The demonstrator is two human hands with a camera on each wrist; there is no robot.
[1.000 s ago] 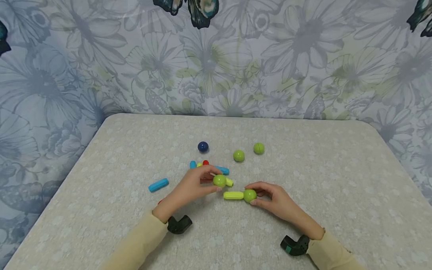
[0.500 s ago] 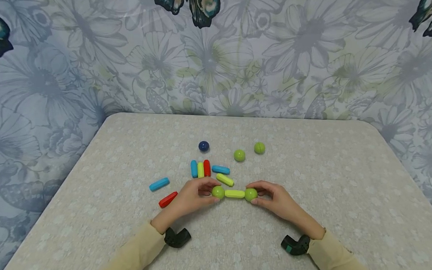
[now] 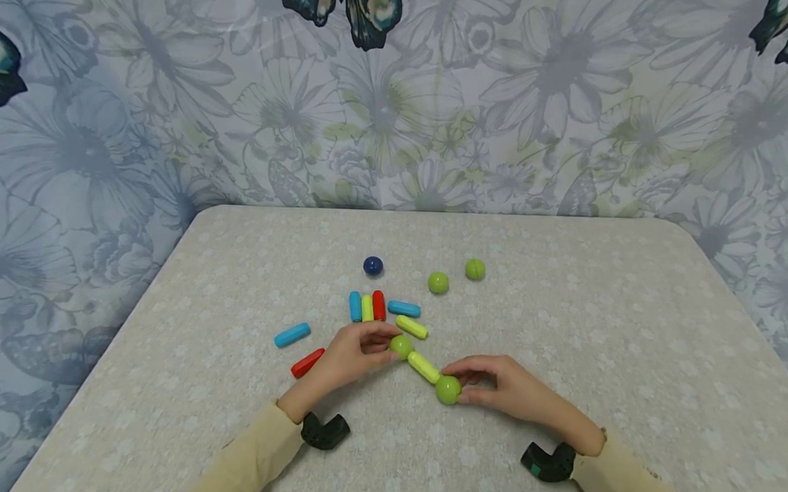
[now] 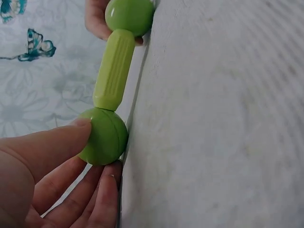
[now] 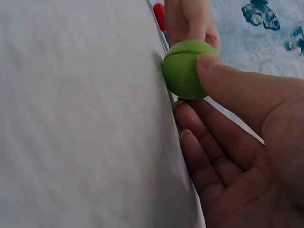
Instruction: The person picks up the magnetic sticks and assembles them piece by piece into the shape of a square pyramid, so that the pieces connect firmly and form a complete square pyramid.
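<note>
A yellow-green rod (image 3: 424, 367) joins two green balls end to end and slants toward the near right. My left hand (image 3: 354, 357) pinches the far-left green ball (image 3: 401, 347) between thumb and fingers; the left wrist view shows the thumb on that ball (image 4: 105, 137) and the rod (image 4: 114, 71) meeting it. My right hand (image 3: 509, 387) holds the nearer green ball (image 3: 448, 390) at the rod's other end. In the right wrist view the thumb presses this ball (image 5: 185, 69), which hides the rod behind it.
Beyond the left hand lie a blue rod (image 3: 356, 306), a yellow-green rod (image 3: 367, 308), a red rod (image 3: 379, 305) and others. A blue rod (image 3: 292, 335) and a red rod (image 3: 307, 363) lie left. A dark blue ball (image 3: 373, 266) and two green balls (image 3: 438, 282) sit farther back.
The left hand brought its ball down against the rod's free end. Then the right hand moved toward the near side, turning the joined piece from level to slanted.
</note>
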